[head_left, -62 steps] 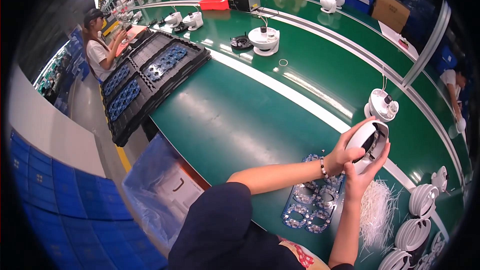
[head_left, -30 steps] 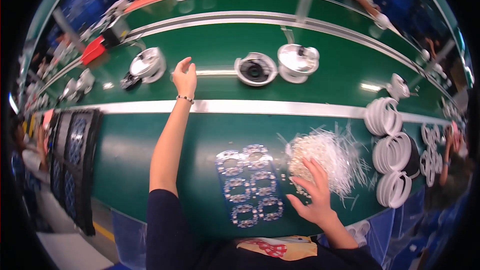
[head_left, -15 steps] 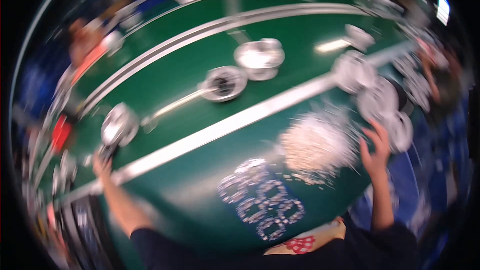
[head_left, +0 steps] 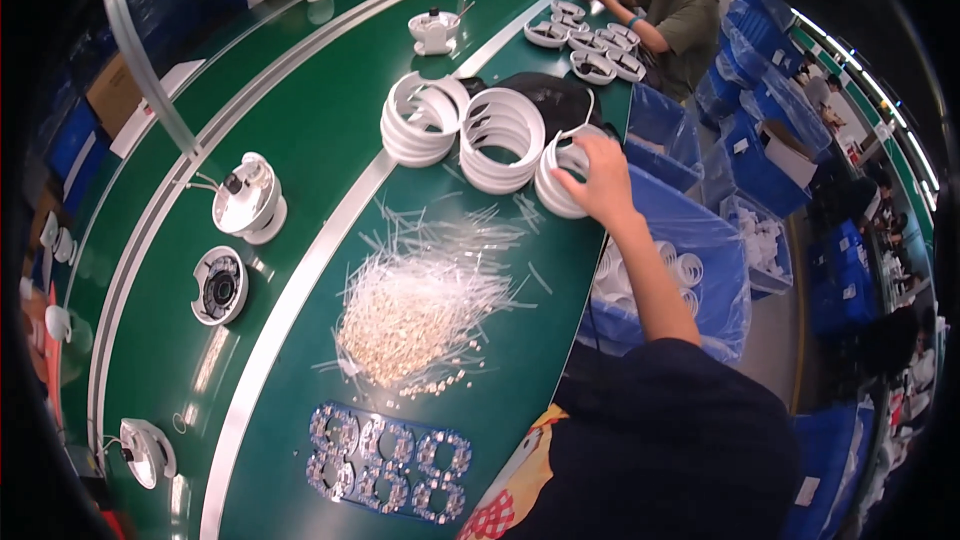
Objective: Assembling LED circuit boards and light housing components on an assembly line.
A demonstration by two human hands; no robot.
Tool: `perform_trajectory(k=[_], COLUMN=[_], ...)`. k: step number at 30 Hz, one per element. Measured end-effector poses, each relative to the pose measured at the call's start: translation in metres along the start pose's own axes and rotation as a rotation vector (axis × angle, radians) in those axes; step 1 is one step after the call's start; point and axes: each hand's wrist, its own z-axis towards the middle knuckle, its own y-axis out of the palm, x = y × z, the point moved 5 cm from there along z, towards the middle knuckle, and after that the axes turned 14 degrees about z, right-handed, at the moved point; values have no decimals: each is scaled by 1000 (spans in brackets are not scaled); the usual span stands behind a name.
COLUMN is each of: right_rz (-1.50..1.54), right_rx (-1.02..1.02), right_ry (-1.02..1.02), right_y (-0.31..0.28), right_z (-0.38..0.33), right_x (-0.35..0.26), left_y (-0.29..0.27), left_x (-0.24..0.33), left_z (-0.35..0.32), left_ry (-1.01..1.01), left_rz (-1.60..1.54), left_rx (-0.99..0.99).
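My right hand (head_left: 600, 180) is at the rightmost stack of white plastic rings (head_left: 548, 183), its thumb inside the opening and its fingers over the outer rim. It pinches the top ring of that stack. Two more stacks of white rings, a middle one (head_left: 500, 152) and a left one (head_left: 416, 130), stand beside it on the green bench. Nearer to me lies a heap of small beige parts and clear thin strips (head_left: 405, 310). A blue panel of ring-shaped circuit boards (head_left: 385, 462) is close to my body. My left hand is out of the picture.
White round housings (head_left: 248, 202) sit on the green belt (head_left: 300, 140) beyond a pale rail (head_left: 290, 330). A blue lined bin (head_left: 700, 290) with white rings stands right of the bench. A co-worker (head_left: 680, 20) handles a white part at the far right, near several white housings (head_left: 590, 40).
The view has swung to the right. My right hand has come from beside the heap onto the right ring stack. My left hand, earlier by a white housing, has left the picture.
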Motion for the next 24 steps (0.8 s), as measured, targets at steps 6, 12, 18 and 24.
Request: perform_trajectory(k=[6,12,18,24], right_rz=[216,132,248,250], right_rx=[-7,68,11,136], right_ry=[102,128,321,251], right_y=[23,8,11,-3], right_z=[-31,-27,-27,-27], right_x=[17,3,18,13], left_y=[81,217,295,341], left_x=[25,142,179,165], left_z=[-104,-166,-165,-162], left_ry=[-376,-370,-272,-313], left_rz=[-507,-329,-319,-432], left_rx=[50,128,-28,-188])
